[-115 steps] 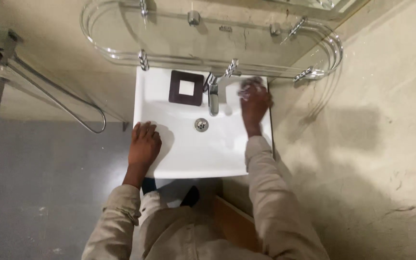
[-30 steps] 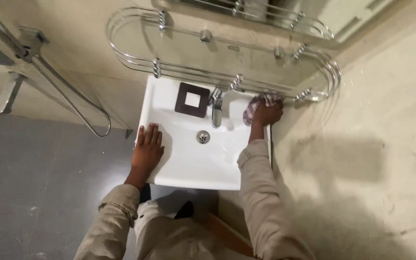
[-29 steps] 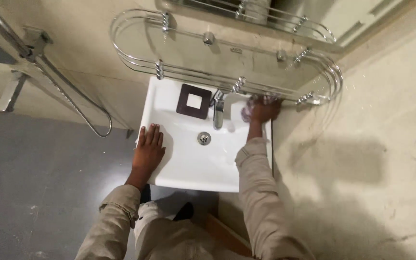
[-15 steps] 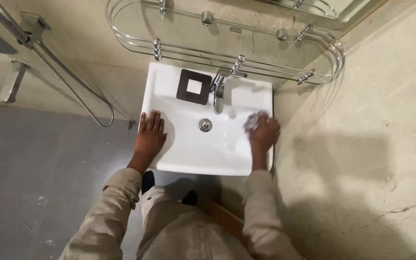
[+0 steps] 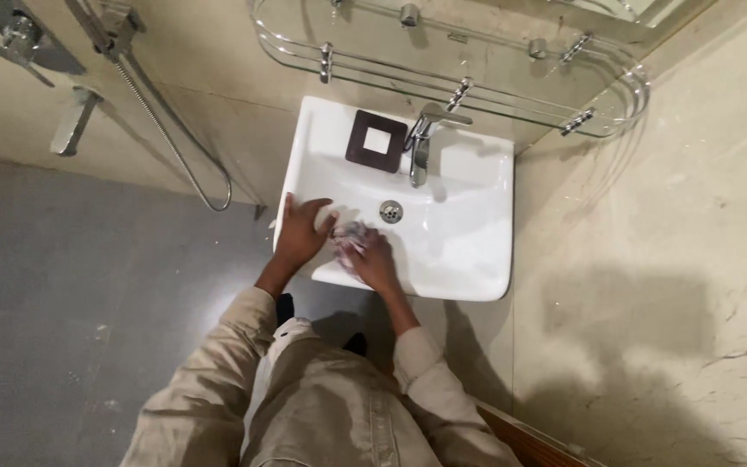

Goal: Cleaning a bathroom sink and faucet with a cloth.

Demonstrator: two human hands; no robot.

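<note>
Wiping is the work in hand: the person stands over a white washbasin (image 5: 469,251) and rubs its front left part with a small crumpled cloth (image 5: 349,238). The right hand (image 5: 373,259) is curled over that cloth, fingers bent and pressed down on it, so the cloth sits bunched between palm and porcelain just inside the near rim, left of the drain (image 5: 391,210). The left hand (image 5: 302,229) lies flat and spread on the basin's left edge, fingers open, holding nothing; its fingertips come very close to the cloth, and whether they touch it cannot be told.

Judging by where the cloth is, the front left corner is being covered now, while the bowl's right side, the area round the chrome tap (image 5: 419,143) and the ledge beside the dark square soap dish (image 5: 376,141) lie away from it. Carrying on would seem to call for keeping the cloth pinned under the bent fingers and sliding it along the rim, with the flat hand bracing.

Above the basin, a curved glass shelf (image 5: 477,69) with chrome rails runs along the wall.
</note>
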